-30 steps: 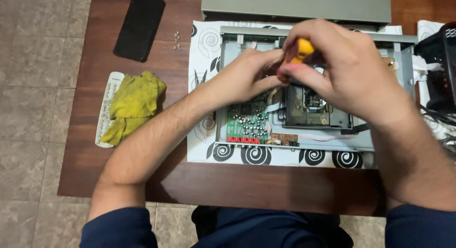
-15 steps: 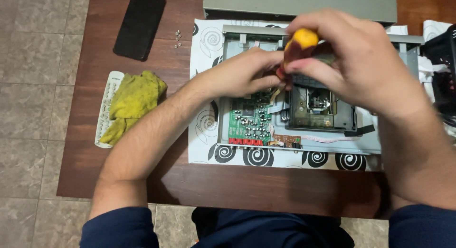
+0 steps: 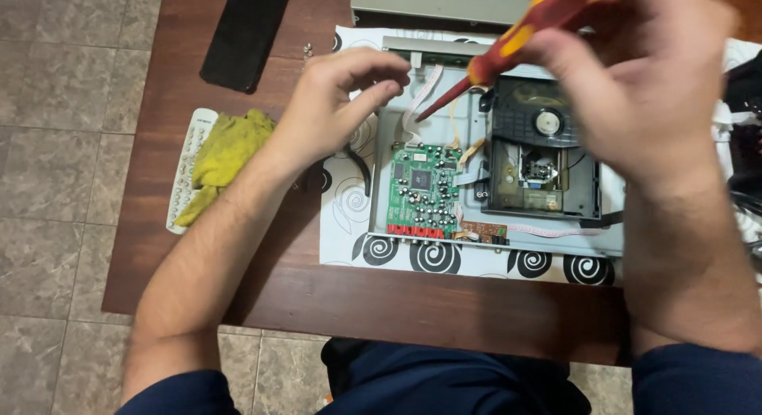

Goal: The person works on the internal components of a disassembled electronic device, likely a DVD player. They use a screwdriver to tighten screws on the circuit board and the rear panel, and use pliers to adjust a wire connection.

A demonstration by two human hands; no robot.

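a red-and-yellow screwdriver [image 3: 516, 42] is gripped in the right hand [image 3: 643, 89] above the opened disc player [image 3: 492, 177], left hand [image 3: 341, 97] loosely curled, holding nothing visible; realignment is judged next.

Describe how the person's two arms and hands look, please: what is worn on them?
Both hands are bare: no gloves, rings or watch show on the left hand or the right hand. The forearms are uncovered and somewhat hairy. Dark navy blue sleeves begin only near the elbows, at the bottom edge of the head view, one on each arm. No markings or cables appear on them.
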